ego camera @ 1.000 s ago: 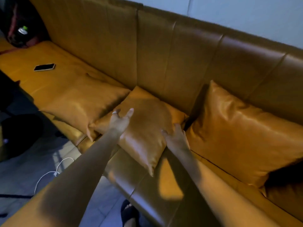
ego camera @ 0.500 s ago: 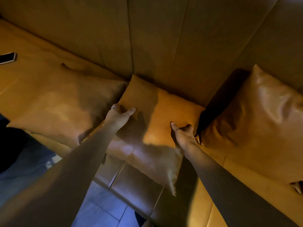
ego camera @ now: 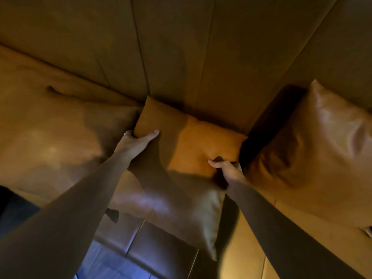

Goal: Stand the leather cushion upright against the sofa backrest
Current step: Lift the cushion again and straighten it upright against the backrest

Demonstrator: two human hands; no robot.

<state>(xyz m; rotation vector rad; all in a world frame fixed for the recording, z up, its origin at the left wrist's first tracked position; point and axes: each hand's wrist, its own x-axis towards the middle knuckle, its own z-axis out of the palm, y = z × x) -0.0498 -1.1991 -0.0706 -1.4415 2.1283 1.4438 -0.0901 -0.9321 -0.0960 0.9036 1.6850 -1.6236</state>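
Observation:
A tan leather cushion (ego camera: 193, 146) lies tilted on the sofa seat, its far edge touching the foot of the sofa backrest (ego camera: 181, 47) and its near corner hanging over the seat's front. My left hand (ego camera: 135, 142) grips its left edge, thumb on top and fingers tucked behind. On the cushion's right edge my right hand (ego camera: 228, 169) is closed, thumb on the face and fingers wrapped around the side.
A second leather cushion (ego camera: 50, 141) lies flat on the seat to the left, partly under the held one. A third cushion (ego camera: 314, 150) leans upright against the backrest at the right. Below the sofa's front edge the floor (ego camera: 112, 264) shows.
My head has come closer and lower over the sofa. Both hands went from resting on the cushion to gripping its left and right edges, and its far edge slid up to the backrest.

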